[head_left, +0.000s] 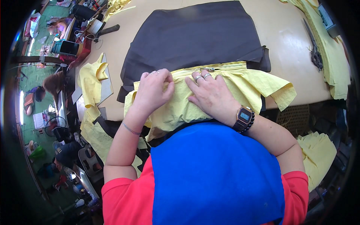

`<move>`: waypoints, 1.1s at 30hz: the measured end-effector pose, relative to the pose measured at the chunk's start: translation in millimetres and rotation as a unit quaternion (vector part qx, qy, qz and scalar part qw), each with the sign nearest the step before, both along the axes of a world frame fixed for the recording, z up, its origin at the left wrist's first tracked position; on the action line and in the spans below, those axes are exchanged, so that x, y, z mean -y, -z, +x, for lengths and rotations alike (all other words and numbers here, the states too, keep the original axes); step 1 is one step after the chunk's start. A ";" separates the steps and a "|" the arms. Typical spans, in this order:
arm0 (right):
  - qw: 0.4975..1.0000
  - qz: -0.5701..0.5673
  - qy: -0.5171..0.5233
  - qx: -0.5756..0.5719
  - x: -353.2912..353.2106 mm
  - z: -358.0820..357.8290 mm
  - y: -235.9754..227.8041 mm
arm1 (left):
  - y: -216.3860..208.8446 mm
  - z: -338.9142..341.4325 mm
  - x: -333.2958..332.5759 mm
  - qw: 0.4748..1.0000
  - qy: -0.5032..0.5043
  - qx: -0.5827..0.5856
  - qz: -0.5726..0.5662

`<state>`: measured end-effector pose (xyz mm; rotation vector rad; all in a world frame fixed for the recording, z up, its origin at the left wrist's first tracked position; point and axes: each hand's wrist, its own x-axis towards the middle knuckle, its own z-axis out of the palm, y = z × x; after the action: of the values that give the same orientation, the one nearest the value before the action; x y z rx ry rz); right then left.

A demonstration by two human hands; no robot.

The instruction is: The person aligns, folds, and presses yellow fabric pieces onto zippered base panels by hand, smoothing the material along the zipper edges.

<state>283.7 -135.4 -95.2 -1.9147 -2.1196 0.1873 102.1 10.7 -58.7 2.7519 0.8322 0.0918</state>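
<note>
A piece of yellow fabric (176, 107) lies gathered along the table's near edge and hangs toward my lap. Its long folded strip (234, 66) runs over the lower border of a dark brown cloth (195, 35). My left hand (153, 90) is curled at the left part of that strip, with its fingertips bent down on the fabric and partly hidden. Flat on the yellow fabric to its right rests my right hand (213, 92), fingers spread, rings on two of them. Just beyond those fingers a small metal piece (207, 69) shows on the strip, too small to identify.
Scissors (313, 45) lie on the table at the right, near a long yellow fabric stack (333, 63). More yellow fabric (91, 82) sits at the left over a grey board (106, 86). A dark-handled tool (108, 30) is at the back left. People work farther left.
</note>
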 end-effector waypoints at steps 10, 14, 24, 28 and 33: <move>1.000 -0.015 0.001 -0.009 -1.1 0.3 -2.9 | 3.2 -17.7 -9.0 0.977 -0.147 0.019 -0.153; 1.000 -0.009 -0.003 -0.006 -0.8 1.1 -3.1 | -1.7 -12.2 -7.0 0.983 -0.161 -0.010 -0.092; 1.000 0.007 -0.004 -0.007 -1.0 2.0 0.0 | -4.2 -6.0 -8.5 0.969 -0.210 -0.033 -0.128; 1.000 -0.001 -0.004 0.000 -1.5 1.9 -2.8 | -7.2 -2.7 -6.8 0.968 -0.218 -0.031 -0.124; 1.000 -0.007 -0.008 -0.004 -3.0 1.7 -4.6 | -3.8 -4.3 -7.4 0.975 -0.200 -0.032 -0.096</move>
<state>285.4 -132.3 -90.6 -1.9011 -2.1350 0.2148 97.8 18.1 -54.9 2.3850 1.3273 -0.0011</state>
